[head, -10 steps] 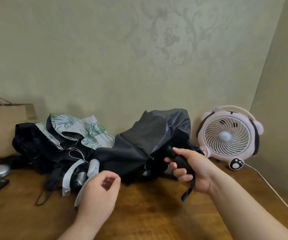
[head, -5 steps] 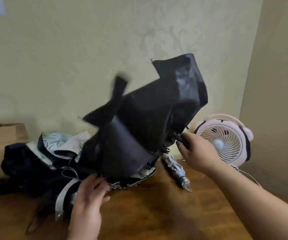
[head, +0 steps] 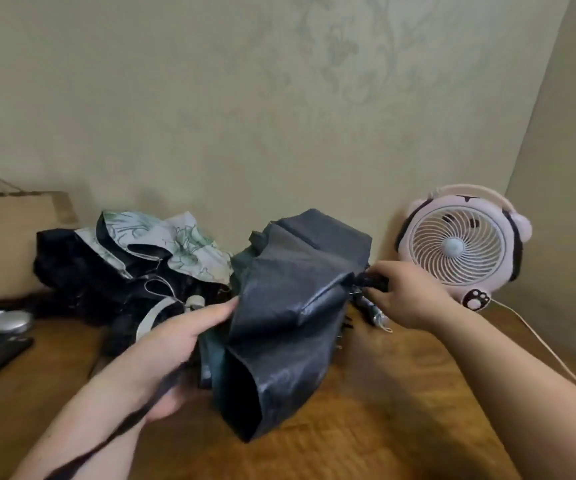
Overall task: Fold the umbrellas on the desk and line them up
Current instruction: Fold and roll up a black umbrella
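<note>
Your right hand (head: 407, 296) is closed round the handle of the dark umbrella (head: 290, 313), which sags between your hands, low over the table (head: 366, 427). Your left hand (head: 175, 337) pinches its loose cloth. Expect it to be light, the cloth soft and slick, the ribs thin and easily bent, so gather it along the ribs, near the shaft. The pile (head: 134, 268) of unfolded ones lies to the left. The bag (head: 6, 244) hides its contents.

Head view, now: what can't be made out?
All head view.
1. black umbrella handle: mostly covered by right hand.
2. left hand fingertips: behind the canopy; strap across it motion-blurred.
3. dark pile: umbrella count unclear, fabric overlaps under floral umbrella.
4. paper bag: cut by left edge.
</note>
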Demonstrator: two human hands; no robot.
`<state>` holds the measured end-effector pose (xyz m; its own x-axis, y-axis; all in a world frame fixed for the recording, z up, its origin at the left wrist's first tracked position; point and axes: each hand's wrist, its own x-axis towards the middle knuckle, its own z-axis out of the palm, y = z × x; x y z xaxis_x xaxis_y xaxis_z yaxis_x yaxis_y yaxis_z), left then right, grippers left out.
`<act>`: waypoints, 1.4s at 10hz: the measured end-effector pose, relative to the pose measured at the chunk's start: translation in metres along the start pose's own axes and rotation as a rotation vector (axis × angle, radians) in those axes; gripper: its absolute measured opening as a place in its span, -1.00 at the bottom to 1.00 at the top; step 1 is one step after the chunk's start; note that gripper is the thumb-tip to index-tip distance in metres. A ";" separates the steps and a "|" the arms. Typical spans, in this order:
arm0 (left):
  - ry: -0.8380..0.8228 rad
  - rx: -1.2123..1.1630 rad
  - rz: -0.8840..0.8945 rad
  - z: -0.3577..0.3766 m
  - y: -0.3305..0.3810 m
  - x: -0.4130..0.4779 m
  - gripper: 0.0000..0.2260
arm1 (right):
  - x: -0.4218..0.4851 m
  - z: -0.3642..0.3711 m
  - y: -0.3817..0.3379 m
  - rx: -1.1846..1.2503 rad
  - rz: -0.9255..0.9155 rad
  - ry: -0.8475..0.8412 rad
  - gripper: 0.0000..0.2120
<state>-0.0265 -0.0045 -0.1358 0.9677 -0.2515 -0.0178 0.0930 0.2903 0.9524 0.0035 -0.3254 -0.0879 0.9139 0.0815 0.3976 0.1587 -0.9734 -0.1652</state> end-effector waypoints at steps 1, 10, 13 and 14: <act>-0.193 0.059 -0.053 0.011 0.018 -0.043 -0.63 | -0.008 0.017 0.000 0.021 -0.010 -0.099 -0.86; 0.241 0.743 0.381 0.128 0.093 0.026 -0.80 | -0.038 0.040 0.020 1.136 0.165 -1.075 -0.28; 0.259 0.668 0.264 0.133 0.124 0.012 -0.90 | -0.037 0.038 0.041 1.345 0.253 -0.872 -0.54; 0.195 0.519 0.182 0.128 0.104 -0.014 -0.90 | -0.035 0.038 0.043 1.244 0.270 -0.895 -0.52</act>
<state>-0.0608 -0.0889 0.0021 0.9872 -0.0510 0.1512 -0.1582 -0.1902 0.9689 -0.0078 -0.3623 -0.1437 0.8102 0.4772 -0.3403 -0.2567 -0.2330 -0.9380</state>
